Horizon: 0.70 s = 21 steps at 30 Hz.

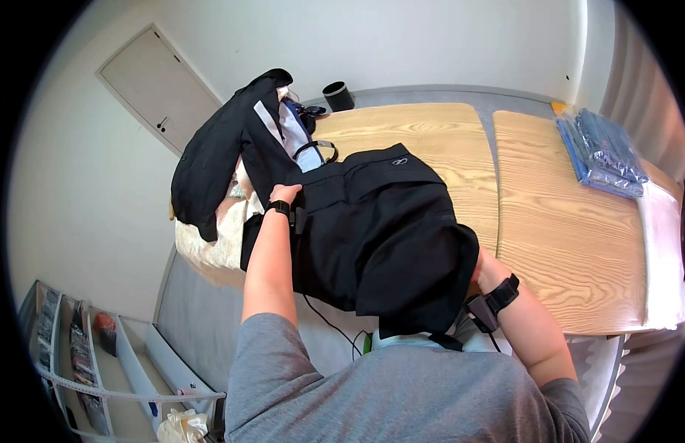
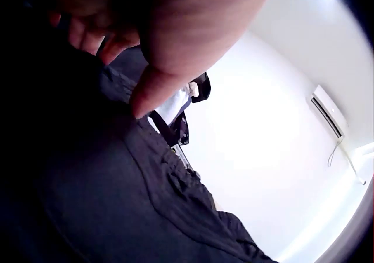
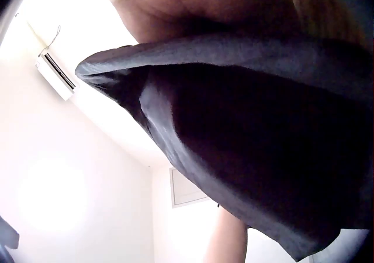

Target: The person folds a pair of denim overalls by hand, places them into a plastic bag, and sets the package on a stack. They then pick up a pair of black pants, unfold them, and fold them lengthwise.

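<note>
A pair of black shorts (image 1: 379, 221) with a small pale logo is spread over the near edge of the table. My left hand (image 1: 286, 193) pinches its upper left edge. In the left wrist view, the thumb (image 2: 151, 93) lies on one side of the gathered cloth and the fingertips bend over it. My right hand (image 1: 483, 269) is at the lower right part of the shorts, its fingers hidden by the cloth. The right wrist view shows a loose, gaping fold (image 3: 234, 58) hanging across that hand.
A black jacket (image 1: 217, 155) with a white stripe lies heaped on the left beside cream cloth (image 1: 210, 240). Bagged blue clothing (image 1: 601, 151) sits on the right-hand table (image 1: 564, 229). A gap separates the two tables. A dark bin (image 1: 338, 96) stands behind; a divided rack (image 1: 128, 362) is lower left.
</note>
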Each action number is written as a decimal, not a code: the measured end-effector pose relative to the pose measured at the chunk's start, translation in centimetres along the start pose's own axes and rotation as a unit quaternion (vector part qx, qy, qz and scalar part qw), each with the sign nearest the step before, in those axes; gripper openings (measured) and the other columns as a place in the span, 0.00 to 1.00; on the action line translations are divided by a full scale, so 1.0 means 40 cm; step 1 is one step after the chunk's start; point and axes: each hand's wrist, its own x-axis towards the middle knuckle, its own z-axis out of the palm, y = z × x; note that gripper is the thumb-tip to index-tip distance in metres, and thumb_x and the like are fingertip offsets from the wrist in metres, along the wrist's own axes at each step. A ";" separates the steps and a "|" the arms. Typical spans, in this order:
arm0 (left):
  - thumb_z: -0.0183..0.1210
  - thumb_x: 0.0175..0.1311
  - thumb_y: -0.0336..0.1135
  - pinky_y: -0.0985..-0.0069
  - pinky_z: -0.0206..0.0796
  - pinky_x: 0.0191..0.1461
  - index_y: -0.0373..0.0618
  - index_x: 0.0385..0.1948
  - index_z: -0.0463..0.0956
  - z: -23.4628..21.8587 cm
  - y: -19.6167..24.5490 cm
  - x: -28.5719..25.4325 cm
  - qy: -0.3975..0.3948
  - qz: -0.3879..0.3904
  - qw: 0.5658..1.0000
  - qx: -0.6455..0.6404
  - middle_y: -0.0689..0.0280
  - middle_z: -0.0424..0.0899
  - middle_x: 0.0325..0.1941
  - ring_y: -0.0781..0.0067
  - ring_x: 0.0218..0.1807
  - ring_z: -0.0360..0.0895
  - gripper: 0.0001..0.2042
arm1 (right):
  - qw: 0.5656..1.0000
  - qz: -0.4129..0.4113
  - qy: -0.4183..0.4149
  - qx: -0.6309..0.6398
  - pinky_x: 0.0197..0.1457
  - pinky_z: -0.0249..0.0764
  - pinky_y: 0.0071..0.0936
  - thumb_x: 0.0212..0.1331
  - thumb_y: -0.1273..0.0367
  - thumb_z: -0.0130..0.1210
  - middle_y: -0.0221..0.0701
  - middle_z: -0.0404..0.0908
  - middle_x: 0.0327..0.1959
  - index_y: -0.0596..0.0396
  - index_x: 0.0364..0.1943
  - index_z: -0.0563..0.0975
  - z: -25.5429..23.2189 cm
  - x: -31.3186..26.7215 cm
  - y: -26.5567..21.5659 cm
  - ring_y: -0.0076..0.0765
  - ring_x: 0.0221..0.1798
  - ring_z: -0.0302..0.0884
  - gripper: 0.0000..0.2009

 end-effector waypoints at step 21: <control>0.59 0.59 0.27 0.80 0.68 0.47 0.36 0.43 0.76 -0.391 0.257 -0.708 -0.236 0.252 0.868 -0.356 0.68 0.81 0.41 0.79 0.41 0.77 0.11 | 0.876 0.037 0.134 -0.463 0.36 0.69 0.13 0.55 0.65 0.58 0.31 0.78 0.40 0.63 0.63 0.59 0.169 -0.142 -0.232 0.18 0.33 0.73 0.33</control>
